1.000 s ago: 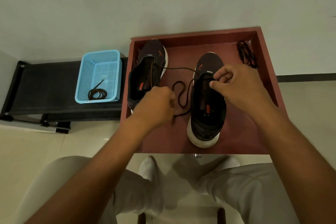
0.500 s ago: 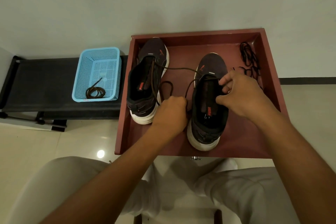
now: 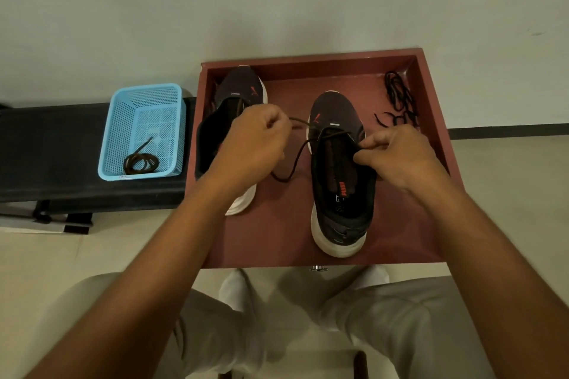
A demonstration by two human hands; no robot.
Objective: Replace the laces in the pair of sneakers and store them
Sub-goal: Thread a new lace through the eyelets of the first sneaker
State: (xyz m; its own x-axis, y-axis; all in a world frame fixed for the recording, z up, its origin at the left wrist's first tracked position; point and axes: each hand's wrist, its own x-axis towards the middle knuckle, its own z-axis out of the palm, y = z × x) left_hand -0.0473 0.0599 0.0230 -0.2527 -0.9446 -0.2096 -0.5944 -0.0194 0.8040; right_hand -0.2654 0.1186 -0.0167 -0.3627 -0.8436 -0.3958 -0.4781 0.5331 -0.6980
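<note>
My left hand [image 3: 255, 144] pinches the dark brown lace [image 3: 295, 152]; my right hand's [image 3: 397, 154] fingers [image 3: 368, 144] clamp it at the black white-soled sneaker's [image 3: 340, 175] eyelets, inside the maroon wooden tray [image 3: 431, 138]. I'd draw slack evenly, keeping the shoe pinned.

Two dark sneakers with white soles and small red marks stand upright in a red-brown tray [image 3: 431, 95], toes toward the wall. The left sneaker [image 3: 240, 92] sits near the tray's left wall, partly covered; whether it carries a lace cannot be told. The right sneaker [image 3: 341, 181] stands near the middle, its opening wide, red lettering on the insole. A dark lace [image 3: 294, 160] crosses its front eyelets, one end running left and looping over the tray floor between the sneakers. A loose black lace [image 3: 400, 101] lies bunched in the tray's far right corner. A coiled dark lace [image 3: 141, 161] rests in a blue basket [image 3: 123, 120] left of the tray.
</note>
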